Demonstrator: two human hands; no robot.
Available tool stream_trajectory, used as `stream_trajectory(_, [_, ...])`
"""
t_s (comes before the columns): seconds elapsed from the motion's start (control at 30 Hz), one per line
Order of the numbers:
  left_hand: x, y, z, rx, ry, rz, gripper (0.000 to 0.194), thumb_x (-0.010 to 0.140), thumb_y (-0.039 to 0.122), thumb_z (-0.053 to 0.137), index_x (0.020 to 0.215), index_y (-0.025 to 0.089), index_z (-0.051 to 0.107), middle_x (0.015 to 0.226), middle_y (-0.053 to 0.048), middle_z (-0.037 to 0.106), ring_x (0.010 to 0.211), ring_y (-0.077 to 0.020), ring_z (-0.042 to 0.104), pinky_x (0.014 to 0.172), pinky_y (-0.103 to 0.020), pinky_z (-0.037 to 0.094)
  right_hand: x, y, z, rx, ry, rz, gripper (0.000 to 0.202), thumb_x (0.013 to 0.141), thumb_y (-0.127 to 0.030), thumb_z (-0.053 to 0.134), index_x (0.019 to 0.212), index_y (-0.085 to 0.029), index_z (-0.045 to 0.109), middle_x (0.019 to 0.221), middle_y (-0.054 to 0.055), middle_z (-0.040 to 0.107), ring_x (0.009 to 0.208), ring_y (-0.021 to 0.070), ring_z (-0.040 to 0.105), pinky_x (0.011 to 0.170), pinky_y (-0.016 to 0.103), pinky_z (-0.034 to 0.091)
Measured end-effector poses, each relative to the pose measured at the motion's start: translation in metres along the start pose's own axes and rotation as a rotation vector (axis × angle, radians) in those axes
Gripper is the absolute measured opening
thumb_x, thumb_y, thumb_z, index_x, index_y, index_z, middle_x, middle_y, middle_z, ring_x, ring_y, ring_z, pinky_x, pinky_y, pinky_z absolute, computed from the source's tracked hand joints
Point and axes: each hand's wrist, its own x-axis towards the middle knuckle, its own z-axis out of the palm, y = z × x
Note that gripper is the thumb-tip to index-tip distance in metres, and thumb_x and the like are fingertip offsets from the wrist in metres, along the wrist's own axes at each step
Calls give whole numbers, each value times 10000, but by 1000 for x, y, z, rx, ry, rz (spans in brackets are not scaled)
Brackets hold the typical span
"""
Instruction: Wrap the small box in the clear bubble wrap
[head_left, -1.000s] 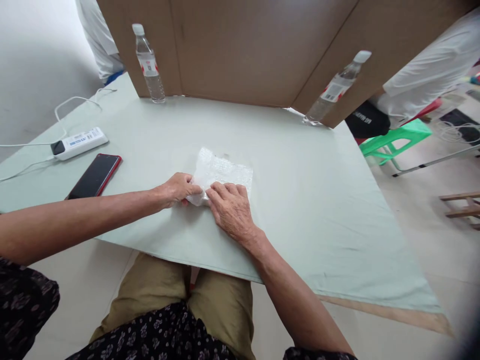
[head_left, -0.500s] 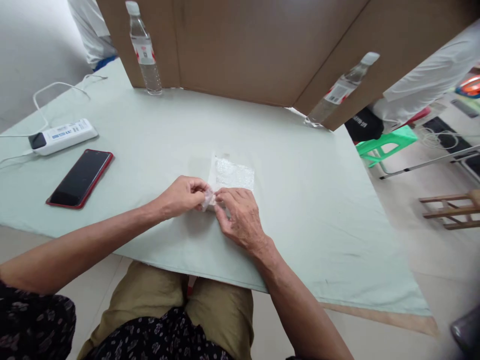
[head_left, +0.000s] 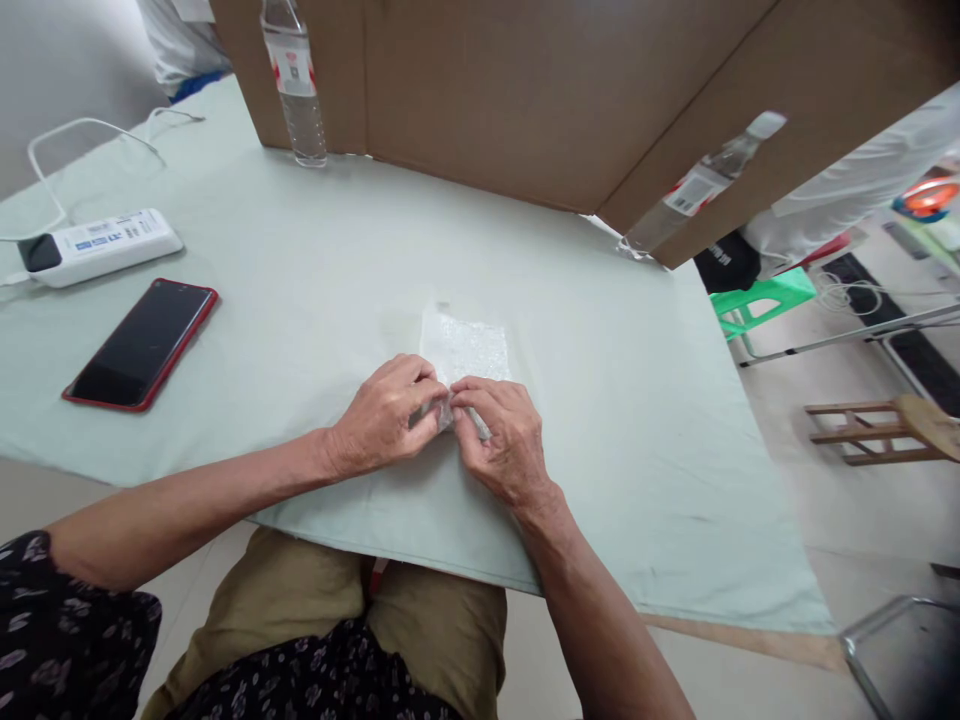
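Here, both hands meet near the middle of the table's [head_left: 615,420] near edge. Left hand [head_left: 386,420] and right hand [head_left: 502,445] pinch the near edge of a small bubble-wrap piece [head_left: 466,350], fingertips curled onto it and almost touching each other. The rest of the wrap lies flat on the pale green cloth, just beyond the knuckles.

Toward the left edge: a red-cased phone [head_left: 141,345], screen dark, and behind it a white power strip [head_left: 101,245] with cords. Brown cardboard screen [head_left: 525,90] stands along the far edge. One water bottle [head_left: 294,85] upright at its left end, a second bottle [head_left: 697,190] at the far right corner. Green stool [head_left: 757,300] on the floor past the right edge.
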Motion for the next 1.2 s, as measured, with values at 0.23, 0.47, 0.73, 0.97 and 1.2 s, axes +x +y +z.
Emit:
stream_trajectory(0.23, [-7, -5, 13, 96, 99, 198, 265, 861, 99, 519, 1084, 115, 661, 1010, -145, 675, 947, -258, 601, 842, -408, 550, 2, 8, -13, 63, 92, 73, 90, 900, -190, 581, 915, -234, 658, 1087, 58, 751, 1071, 225, 689, 977, 413, 470])
stream_trajectory(0.47, [-7, -8, 11, 74, 90, 240, 233, 923, 152, 517, 1108, 116, 655, 1039, -156, 674, 965, -259, 601, 840, -401, 558, -16, 26, -46, -50, -63, 654, 466, 852, -523, 632, 1184, -196, 632, 1195, 116, 703, 856, 238, 687, 779, 420, 535])
stream_trajectory(0.73, [-7, -12, 15, 71, 66, 257, 258, 932, 164, 506, 1115, 115, 681, 1097, -153, 682, 1015, -257, 596, 908, -405, 546, -13, 33, -29, -33, -198, 827, 656, 853, -589, 611, 1337, -149, 572, 929, 78, 722, 746, 211, 648, 795, 394, 505])
stream_trajectory(0.97, [-6, -9, 10, 207, 58, 252, 243, 908, 206, 557, 1098, 148, 698, 1080, -103, 721, 940, -263, 581, 810, -407, 495, -14, 25, -5, 262, 51, 727, 682, 797, -430, 678, 1398, -160, 500, 659, -65, 523, 597, 148, 497, 633, 309, 451])
stream_trajectory(1.2, [-4, -7, 10, 261, 3, 223, 212, 927, 228, 544, 1056, 169, 702, 1070, -94, 714, 858, -240, 546, 749, -378, 473, -7, -3, -1, 418, 146, 625, 612, 848, -360, 665, 1410, -188, 494, 718, -67, 551, 579, 102, 481, 610, 275, 447])
